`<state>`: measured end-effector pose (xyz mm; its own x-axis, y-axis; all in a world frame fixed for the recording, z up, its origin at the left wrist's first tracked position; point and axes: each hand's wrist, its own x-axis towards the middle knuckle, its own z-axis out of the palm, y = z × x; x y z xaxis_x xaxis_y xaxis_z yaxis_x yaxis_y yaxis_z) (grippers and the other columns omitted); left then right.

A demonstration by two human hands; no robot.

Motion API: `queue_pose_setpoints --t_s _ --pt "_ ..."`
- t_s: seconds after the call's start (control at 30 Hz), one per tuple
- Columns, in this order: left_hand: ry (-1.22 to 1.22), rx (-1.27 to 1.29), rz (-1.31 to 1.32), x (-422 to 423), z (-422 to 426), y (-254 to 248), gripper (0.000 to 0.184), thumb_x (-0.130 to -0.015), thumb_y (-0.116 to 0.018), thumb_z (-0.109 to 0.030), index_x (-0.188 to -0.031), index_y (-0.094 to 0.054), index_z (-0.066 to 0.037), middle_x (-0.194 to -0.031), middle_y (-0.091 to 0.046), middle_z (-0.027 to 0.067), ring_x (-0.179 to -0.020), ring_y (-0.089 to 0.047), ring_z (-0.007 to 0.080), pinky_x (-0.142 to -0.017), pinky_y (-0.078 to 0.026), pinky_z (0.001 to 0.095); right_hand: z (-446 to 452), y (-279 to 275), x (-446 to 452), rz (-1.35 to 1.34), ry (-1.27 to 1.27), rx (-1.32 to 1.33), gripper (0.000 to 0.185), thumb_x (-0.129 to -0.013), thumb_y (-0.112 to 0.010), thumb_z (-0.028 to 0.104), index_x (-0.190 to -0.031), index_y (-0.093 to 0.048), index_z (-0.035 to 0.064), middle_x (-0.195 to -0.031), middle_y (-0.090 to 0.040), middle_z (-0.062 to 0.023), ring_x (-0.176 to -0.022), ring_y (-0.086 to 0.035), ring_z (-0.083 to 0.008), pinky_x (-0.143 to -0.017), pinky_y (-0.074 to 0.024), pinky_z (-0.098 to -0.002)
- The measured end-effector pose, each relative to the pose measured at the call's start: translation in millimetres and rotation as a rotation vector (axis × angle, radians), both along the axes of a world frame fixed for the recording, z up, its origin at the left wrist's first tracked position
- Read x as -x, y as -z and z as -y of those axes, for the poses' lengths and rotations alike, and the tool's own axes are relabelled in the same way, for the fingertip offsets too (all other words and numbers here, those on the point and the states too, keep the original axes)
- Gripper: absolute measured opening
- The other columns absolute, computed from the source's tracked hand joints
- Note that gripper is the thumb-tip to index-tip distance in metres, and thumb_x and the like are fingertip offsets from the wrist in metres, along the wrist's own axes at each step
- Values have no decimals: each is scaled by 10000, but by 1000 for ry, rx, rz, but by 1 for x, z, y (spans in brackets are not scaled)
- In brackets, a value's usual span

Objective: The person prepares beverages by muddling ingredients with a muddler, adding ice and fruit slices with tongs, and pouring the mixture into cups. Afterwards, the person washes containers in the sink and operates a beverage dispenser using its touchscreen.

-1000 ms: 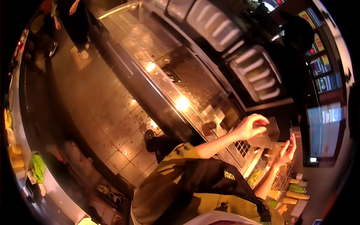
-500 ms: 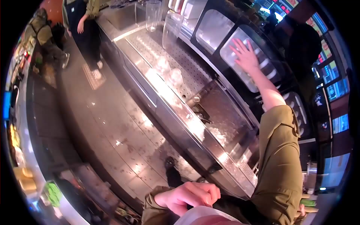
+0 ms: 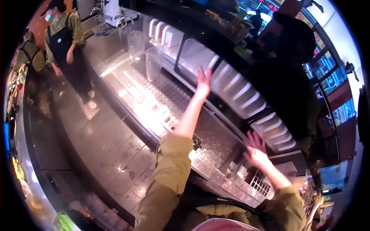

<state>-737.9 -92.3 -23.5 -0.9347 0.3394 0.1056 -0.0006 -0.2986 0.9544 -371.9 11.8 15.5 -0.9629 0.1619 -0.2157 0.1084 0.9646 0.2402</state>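
My left hand (image 3: 204,82) is stretched forward over the steel counter, fingers apart, beside a see-through panel or bin (image 3: 195,57). Just right of it is a row of clear bins with white rims or handles (image 3: 239,90); I cannot tell whether my fingertips touch them. My right hand (image 3: 256,152) is lower and to the right, fingers spread, near a second white-rimmed row (image 3: 273,133). Nothing shows in either palm. Below and between my arms, a steel well (image 3: 216,144) holds what looks like ice.
Clear cups (image 3: 162,112) stand on a perforated drain tray (image 3: 133,79), with tall clear pitchers (image 3: 154,63) behind. A person in a dark apron (image 3: 63,46) stands at the far left on a wet tiled floor (image 3: 111,154). Another person's hand (image 3: 319,201) shows at lower right.
My left hand has risen from near my chest to the bins. My right hand has come down and nearer from the panel it was in front of. The view has shifted.
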Motion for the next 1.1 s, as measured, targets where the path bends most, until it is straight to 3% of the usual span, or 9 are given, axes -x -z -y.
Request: queue_pose_setpoints --t_s 0.07,0.13,0.17,0.5,0.67,0.8,0.87,1.0,1.1 --pt "-126 -124 107 65 -61 7 920 -908 -472 -590 -1482 -131 42 -1511 -111 343 -1433 -114 410 -1161 -133 423 -2 -13 -13 -106 -28 72 554 -723 -719 197 -1232 -560 47 -1507 -283 -192 -1429 -198 -347 -1136 -104 -610" --pt "-341 790 -130 142 -152 51 919 -896 -495 -557 -1482 -118 42 -1504 -103 358 -1430 -119 411 -1157 -139 431 -28 -6 -11 -243 -13 103 508 -733 -704 163 -1202 -568 24 -1494 -309 -194 -1419 -227 -347 -1148 -142 -565" --pt "-394 887 -131 158 -159 49 909 -899 -489 -546 -1481 -119 44 -1503 -111 356 -1427 -128 414 -1157 -143 434 -45 5 -7 -342 -84 104 473 -734 -696 145 -1171 -576 13 -1478 -334 -199 -1410 -250 -346 -1147 -174 -543" --pt "-631 596 -125 260 -77 67 806 -927 -437 -440 -1473 -130 67 -1489 -184 340 -1393 -219 437 -1151 -186 459 -4 10 131 -550 -264 122 286 -763 -635 96 -1042 -630 31 -1422 -447 -152 -1346 -391 -307 -1094 -303 -488" --pt "-872 911 -98 226 -128 76 756 -940 -411 -386 -1469 -136 79 -1482 -221 331 -1376 -265 449 -1148 -207 472 -12 10 249 -395 -422 -254 579 -819 -637 259 -1366 -475 160 -1525 -323 -52 -1398 -313 -208 -1046 -350 -463" --pt "-831 1057 -8 237 -110 50 782 -946 -412 -394 -1458 -103 110 -1479 -167 371 -1391 -209 472 -1160 -166 478 -64 23 252 -93 137 981 663 -885 -560 369 -1482 -306 237 -1572 -221 21 -1444 -192 -160 -1053 -322 -431" --pt "-638 648 -56 202 -78 34 918 -921 -431 -510 -1447 -28 125 -1476 -91 397 -1395 -114 506 -1157 -128 503 -70 25 235 -110 189 1259 678 -891 -544 389 -1495 -276 238 -1573 -214 37 -1442 -193 -145 -1096 -258 -406" --pt "-227 395 178 117 -36 -7 1084 -874 -450 -658 -1445 54 115 -1463 -23 433 -1386 -36 553 -1140 -96 564 -79 28 218 -182 -16 847 701 -892 -542 385 -1509 -242 237 -1573 -208 50 -1442 -193 -138 -1110 -235 -378" --pt "-483 521 46 157 -23 2 945 -926 -426 -574 -1470 -5 73 -1470 -39 421 -1379 -81 557 -1131 -122 573 -79 25 207 -126 -189 69 710 -897 -541 361 -1516 -220 231 -1576 -200 41 -1446 -179 -142 -1102 -254 -341"
